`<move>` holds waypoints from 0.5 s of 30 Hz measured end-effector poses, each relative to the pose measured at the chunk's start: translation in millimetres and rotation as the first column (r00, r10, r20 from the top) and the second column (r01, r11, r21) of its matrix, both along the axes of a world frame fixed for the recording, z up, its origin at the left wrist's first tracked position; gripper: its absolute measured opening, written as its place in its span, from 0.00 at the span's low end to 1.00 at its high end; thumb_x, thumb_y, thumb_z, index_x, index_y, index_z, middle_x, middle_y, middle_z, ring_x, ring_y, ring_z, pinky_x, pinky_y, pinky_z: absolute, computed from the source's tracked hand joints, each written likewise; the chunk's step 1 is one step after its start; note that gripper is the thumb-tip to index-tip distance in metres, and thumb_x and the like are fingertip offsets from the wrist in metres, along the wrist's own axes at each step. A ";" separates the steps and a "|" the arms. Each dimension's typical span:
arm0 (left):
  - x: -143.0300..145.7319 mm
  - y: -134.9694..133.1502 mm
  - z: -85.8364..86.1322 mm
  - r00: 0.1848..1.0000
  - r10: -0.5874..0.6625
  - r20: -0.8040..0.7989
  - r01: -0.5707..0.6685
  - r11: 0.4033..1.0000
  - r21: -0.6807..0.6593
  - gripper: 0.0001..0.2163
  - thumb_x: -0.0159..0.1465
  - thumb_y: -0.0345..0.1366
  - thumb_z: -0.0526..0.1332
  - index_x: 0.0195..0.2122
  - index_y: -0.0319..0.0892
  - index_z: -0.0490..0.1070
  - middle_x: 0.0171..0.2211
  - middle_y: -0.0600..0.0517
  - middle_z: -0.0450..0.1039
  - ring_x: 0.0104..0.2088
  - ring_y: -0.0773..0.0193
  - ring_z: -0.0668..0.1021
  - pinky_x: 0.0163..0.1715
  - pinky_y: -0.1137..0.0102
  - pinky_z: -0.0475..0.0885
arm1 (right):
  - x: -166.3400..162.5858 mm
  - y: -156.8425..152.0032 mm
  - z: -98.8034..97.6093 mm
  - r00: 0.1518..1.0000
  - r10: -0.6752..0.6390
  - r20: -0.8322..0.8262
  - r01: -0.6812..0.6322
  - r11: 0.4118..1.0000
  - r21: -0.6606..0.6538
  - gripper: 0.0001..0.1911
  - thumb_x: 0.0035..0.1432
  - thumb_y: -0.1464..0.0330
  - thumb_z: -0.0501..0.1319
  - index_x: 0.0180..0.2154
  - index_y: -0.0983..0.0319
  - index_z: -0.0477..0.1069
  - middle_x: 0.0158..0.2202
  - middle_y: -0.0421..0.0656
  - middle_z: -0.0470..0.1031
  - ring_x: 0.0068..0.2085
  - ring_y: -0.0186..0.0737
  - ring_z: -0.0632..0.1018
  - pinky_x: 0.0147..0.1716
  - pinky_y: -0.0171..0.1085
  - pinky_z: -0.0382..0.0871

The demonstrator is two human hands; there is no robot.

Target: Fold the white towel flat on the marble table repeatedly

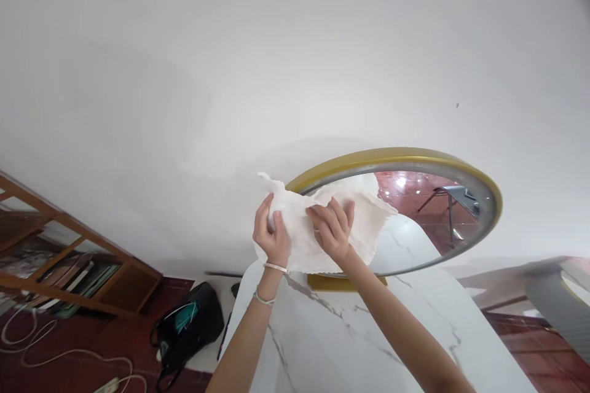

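Both my hands hold a white cloth (364,221) up in front of a round mirror (479,193) with a gold frame. My left hand (271,236) pinches the cloth's left end, fingers closed on it. My right hand (332,228) grips the cloth near its middle, fingers curled over the fabric. The cloth hangs over the mirror's left part. The mirror stands on a white marble-patterned table (350,331) against a white wall. Two thin bracelets sit on my left wrist.
A wooden shelf unit (69,258) with books stands at the left. A black bag (188,325) lies on the red floor beside the table. White cables and a power strip (110,385) trail across the floor at lower left. Another pale surface (544,276) shows at right.
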State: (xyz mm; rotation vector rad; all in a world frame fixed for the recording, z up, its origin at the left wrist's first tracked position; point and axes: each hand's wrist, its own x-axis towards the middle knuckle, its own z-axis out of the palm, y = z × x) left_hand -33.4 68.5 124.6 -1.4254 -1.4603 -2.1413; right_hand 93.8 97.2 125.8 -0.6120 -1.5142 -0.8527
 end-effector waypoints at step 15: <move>16.4 8.7 27.1 0.960 0.107 -0.259 -0.090 0.993 0.073 0.15 0.68 0.37 0.51 0.52 0.41 0.69 0.50 0.42 0.73 0.52 0.58 0.74 0.50 0.63 0.68 | 9.8 4.0 36.3 0.981 -0.042 0.190 0.053 0.997 -0.050 0.05 0.62 0.74 0.55 0.37 0.60 0.68 0.53 0.45 0.73 0.64 0.40 0.61 0.66 0.49 0.43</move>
